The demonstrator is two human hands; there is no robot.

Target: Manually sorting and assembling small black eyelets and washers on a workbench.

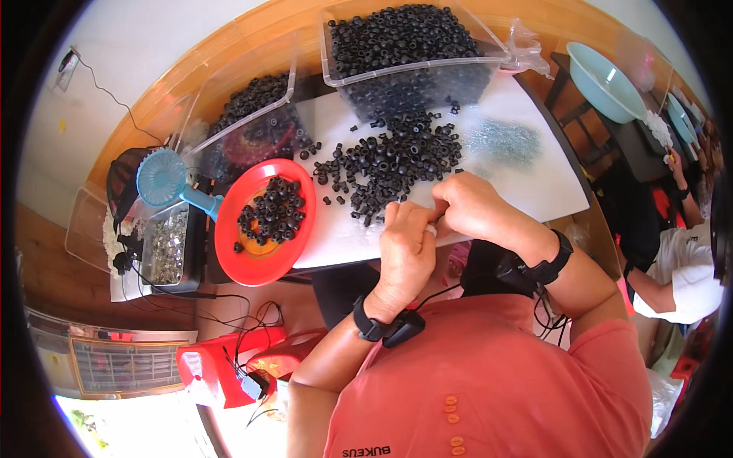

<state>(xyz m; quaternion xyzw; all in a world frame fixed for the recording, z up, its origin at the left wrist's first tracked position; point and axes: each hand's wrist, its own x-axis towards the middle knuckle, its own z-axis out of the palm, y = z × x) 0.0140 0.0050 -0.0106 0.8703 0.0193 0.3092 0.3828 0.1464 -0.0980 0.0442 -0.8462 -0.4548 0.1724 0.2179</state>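
My left hand (405,248) and my right hand (467,204) meet at the near edge of a white board (561,197). Both are closed, fingers pinched together, and whatever lies between them is hidden. Just beyond my hands spreads a heap of small black cap-like plastic pieces (405,156), loose on the board. Right of the heap lies a patch of tiny, pale, glinting bits (504,143), too small to name. To the left of my left hand sits a red plate (271,271) holding more of the black pieces.
A clear bin (412,65) full of black pieces stands at the back, with another clear bin (229,126) to its left. At the left are a blue long-handled plastic piece (160,177) and a tray of shiny small parts (169,244). At right are a pale-blue basin (603,80) and another person (679,267).
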